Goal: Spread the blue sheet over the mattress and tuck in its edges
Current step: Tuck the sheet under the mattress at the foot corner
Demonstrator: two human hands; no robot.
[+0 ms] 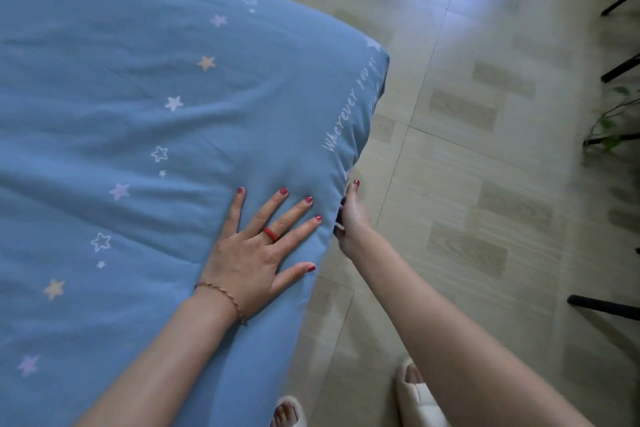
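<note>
The blue sheet (138, 121), printed with small stars and white lettering along its edge, covers the mattress across the left of the view. The mattress itself is hidden under it. My left hand (258, 246) lies flat on top with fingers spread, pressing the sheet near the bed's right edge. My right hand (349, 218) reaches down the side of the bed just beyond that edge. Its fingers go under the hanging fabric and are mostly hidden, so its hold is unclear.
Tiled floor (485, 184) runs along the bed's right side, with a bright glare at the top. Dark furniture legs (620, 69) and a green plant (613, 128) stand at the far right. My feet in white slippers (419, 395) are close to the bed.
</note>
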